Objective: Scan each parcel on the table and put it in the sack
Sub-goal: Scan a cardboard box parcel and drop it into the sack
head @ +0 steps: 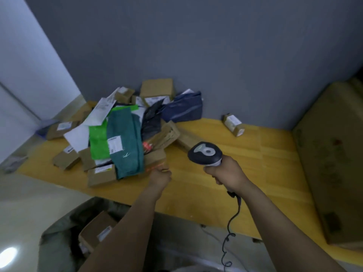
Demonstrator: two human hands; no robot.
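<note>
Motion blur is hiding the left hand's (160, 176) fingers at the edge of a brown parcel (156, 158), so their grip cannot be told. The right hand (225, 178) is gripping the scanner (205, 153). The pile (121, 134) is crowding the tabletop (216, 183); the sack (59, 238) below is holding a box (96, 228). Label print is reading as blur.

Both arms reach toward twelve o'clock, right hand (227, 173) gripping the scanner (205, 152), left hand's (160, 176) blurred fingers perhaps curled.
</note>
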